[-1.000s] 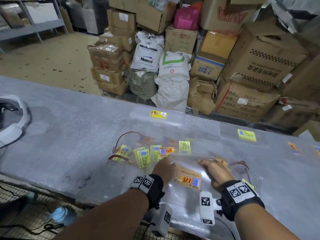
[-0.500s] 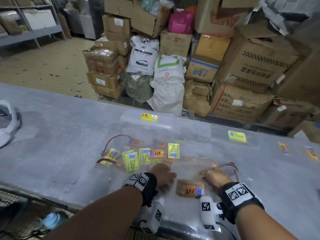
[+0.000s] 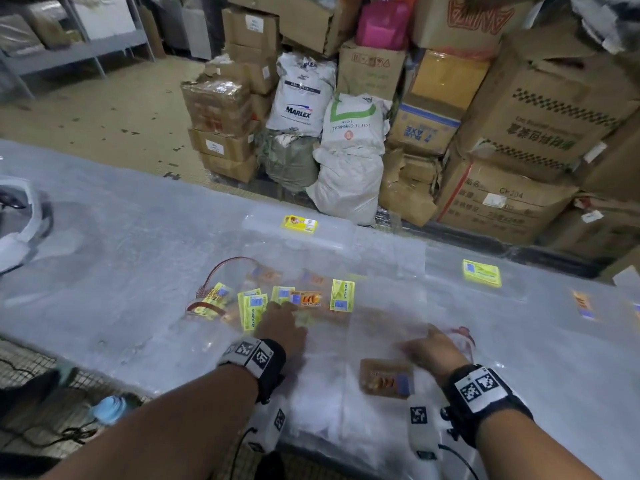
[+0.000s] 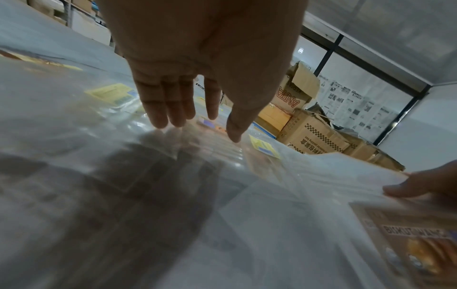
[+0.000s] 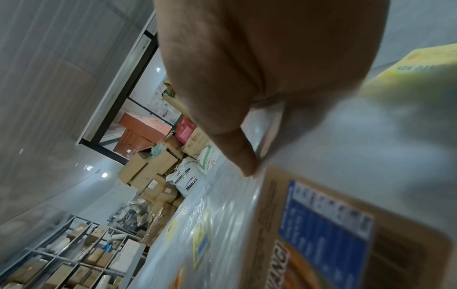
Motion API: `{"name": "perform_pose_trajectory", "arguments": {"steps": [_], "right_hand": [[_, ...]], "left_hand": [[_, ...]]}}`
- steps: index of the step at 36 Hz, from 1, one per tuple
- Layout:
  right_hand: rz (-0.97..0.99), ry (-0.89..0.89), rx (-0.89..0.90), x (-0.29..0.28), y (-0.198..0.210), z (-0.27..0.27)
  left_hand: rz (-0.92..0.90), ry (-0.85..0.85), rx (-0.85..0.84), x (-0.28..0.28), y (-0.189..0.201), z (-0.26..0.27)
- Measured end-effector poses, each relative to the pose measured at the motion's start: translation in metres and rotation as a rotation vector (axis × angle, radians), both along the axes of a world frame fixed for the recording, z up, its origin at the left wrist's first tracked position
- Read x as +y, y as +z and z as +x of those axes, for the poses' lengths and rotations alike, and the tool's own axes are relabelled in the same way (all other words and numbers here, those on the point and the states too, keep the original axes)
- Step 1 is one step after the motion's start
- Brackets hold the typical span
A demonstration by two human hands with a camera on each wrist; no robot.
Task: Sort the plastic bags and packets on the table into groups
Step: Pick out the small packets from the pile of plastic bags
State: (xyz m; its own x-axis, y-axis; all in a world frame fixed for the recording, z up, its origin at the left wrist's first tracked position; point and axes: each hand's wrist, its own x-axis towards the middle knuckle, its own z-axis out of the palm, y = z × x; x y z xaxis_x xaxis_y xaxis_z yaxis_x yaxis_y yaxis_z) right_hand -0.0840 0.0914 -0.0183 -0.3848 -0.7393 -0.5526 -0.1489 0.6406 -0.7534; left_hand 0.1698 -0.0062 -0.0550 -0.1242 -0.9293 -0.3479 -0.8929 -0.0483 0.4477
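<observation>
Right hand [image 3: 433,348] grip pinches the brown-labelled clear bag [image 3: 386,377] at the counter [image 3: 121,244] front edge, likely separating it; left hand [image 3: 282,325], fingers straight, pins the yellow-labelled pile [image 3: 252,306]

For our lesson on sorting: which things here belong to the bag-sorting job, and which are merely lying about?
Part of the job:
brown-label bag beside right hand
yellow-label packets by left hand
far yellow-label bag

Lying about:
cardboard boxes
white sacks
metal shelving

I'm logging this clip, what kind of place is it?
Probably a warehouse or packing storeroom: stacked cardboard boxes and bulk sacks stand behind a plastic-covered table, with metal shelving further back.
</observation>
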Motion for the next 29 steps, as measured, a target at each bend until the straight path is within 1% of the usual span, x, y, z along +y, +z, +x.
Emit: {"name": "perform_pose_trajectory", "arguments": {"steps": [3,8,10,13,16,21,27,29], "right_hand": [[-0.048,-0.073,-0.026,-0.007,-0.002,-0.003],[-0.071,-0.113,-0.002,-0.023,0.002,-0.005],[-0.095,-0.138,0.018,-0.029,0.005,-0.005],[-0.114,-0.168,-0.02,-0.038,0.005,-0.005],[-0.116,-0.197,-0.033,-0.045,0.002,-0.007],[-0.117,-0.236,-0.049,-0.051,-0.005,-0.009],[-0.101,-0.215,-0.058,-0.055,-0.007,-0.008],[-0.101,-0.199,-0.064,-0.059,-0.005,-0.009]], "left_hand": [[-0.063,-0.025,-0.093,-0.01,-0.002,0.003],[-0.104,-0.057,-0.203,-0.03,0.0,0.005],[-0.11,-0.054,-0.197,-0.039,-0.003,0.005],[-0.101,-0.042,-0.179,-0.049,-0.007,0.005],[-0.117,-0.035,-0.214,-0.059,-0.012,0.003],[-0.107,-0.027,-0.225,-0.07,-0.024,0.006],[-0.111,-0.052,-0.163,-0.079,-0.019,0.011],[-0.116,-0.024,-0.098,-0.084,-0.017,0.013]]}}
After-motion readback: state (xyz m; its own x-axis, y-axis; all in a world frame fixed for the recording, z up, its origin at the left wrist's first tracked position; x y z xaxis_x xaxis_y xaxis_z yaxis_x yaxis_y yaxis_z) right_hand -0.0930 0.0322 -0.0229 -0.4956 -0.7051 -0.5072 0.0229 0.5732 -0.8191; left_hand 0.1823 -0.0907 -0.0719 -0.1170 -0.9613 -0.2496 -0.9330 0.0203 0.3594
